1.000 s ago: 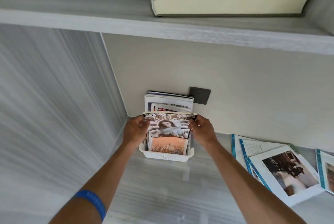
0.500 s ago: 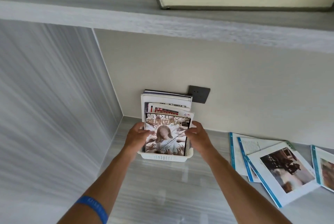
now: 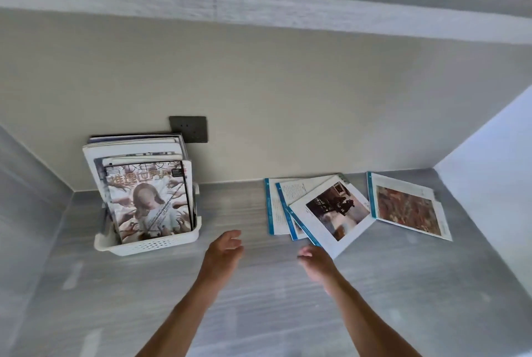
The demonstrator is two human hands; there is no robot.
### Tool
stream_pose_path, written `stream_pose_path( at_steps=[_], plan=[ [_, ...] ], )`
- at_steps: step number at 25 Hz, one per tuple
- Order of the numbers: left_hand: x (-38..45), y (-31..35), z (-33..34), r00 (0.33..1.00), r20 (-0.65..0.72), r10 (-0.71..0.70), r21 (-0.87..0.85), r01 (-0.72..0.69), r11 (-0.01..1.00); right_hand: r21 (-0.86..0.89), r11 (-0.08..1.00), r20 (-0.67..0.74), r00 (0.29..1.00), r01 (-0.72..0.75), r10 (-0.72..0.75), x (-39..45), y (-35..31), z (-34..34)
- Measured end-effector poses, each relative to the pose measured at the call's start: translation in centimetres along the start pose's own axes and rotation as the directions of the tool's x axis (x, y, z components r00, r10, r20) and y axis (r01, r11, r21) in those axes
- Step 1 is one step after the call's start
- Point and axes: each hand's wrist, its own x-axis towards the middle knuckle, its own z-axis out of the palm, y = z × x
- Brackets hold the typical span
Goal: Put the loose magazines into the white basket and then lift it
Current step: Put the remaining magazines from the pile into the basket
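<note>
The white basket (image 3: 149, 245) stands at the left of the grey shelf with several magazines upright in it; the front one (image 3: 149, 204) shows a figure among reaching hands. Loose blue-edged magazines lie flat to the right: an overlapping pile (image 3: 322, 212) and a separate one (image 3: 408, 207) further right. My left hand (image 3: 226, 250) hovers empty between the basket and the pile, fingers apart. My right hand (image 3: 315, 263) is open too, just at the near corner of the pile's top magazine; whether it touches is unclear.
A dark wall socket (image 3: 188, 129) sits behind the basket. An upper shelf (image 3: 259, 11) overhangs the space. Side walls close in at the left and at the right (image 3: 489, 172). Grey shelf surface (image 3: 259, 313) stretches in front of the hands.
Both hands have let go of the front magazine, which now stands in the basket, and have moved right toward the loose pile. The view has swung right.
</note>
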Motion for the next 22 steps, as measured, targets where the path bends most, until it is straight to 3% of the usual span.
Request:
stream_pose_path(
  at_steps=[4, 8, 10, 13, 17, 22],
  plan=[
    [-0.4, 1.9, 6.8, 0.999, -0.016, -0.036, 0.054, 0.037, 0.998, -0.099, 0.994, -0.027, 0.999, -0.046, 0.043, 2.4, 5.7, -3.7],
    [-1.9, 2.4, 10.7, 0.999, -0.035, -0.031, 0.125, 0.035, 0.992, -0.346, 0.935, -0.024, 0.995, 0.08, -0.094, 4.9, 8.6, -5.2],
    [-2.3, 2.4, 11.7, 0.997, -0.079, -0.022, 0.143, 0.033, 0.989, -0.473, 0.868, 0.023, 0.987, 0.151, -0.159, 6.4, 9.2, -5.8],
    [-2.3, 1.8, 12.5, 0.989, -0.144, -0.046, 0.155, 0.069, 0.986, -0.592, 0.787, 0.144, 0.984, 0.173, -0.108, 7.1, 10.4, -5.7],
    [-2.9, -0.1, 14.1, 0.98, -0.185, -0.07, 0.118, 0.093, 0.989, -0.675, 0.687, 0.149, 0.961, 0.27, -0.231, 5.7, 13.4, -4.9],
    [-2.7, -0.9, 16.6, 0.985, -0.154, -0.076, 0.128, 0.096, 0.987, -0.671, 0.662, 0.223, 0.942, 0.334, -0.249, 1.8, 16.8, -4.4]
  ],
)
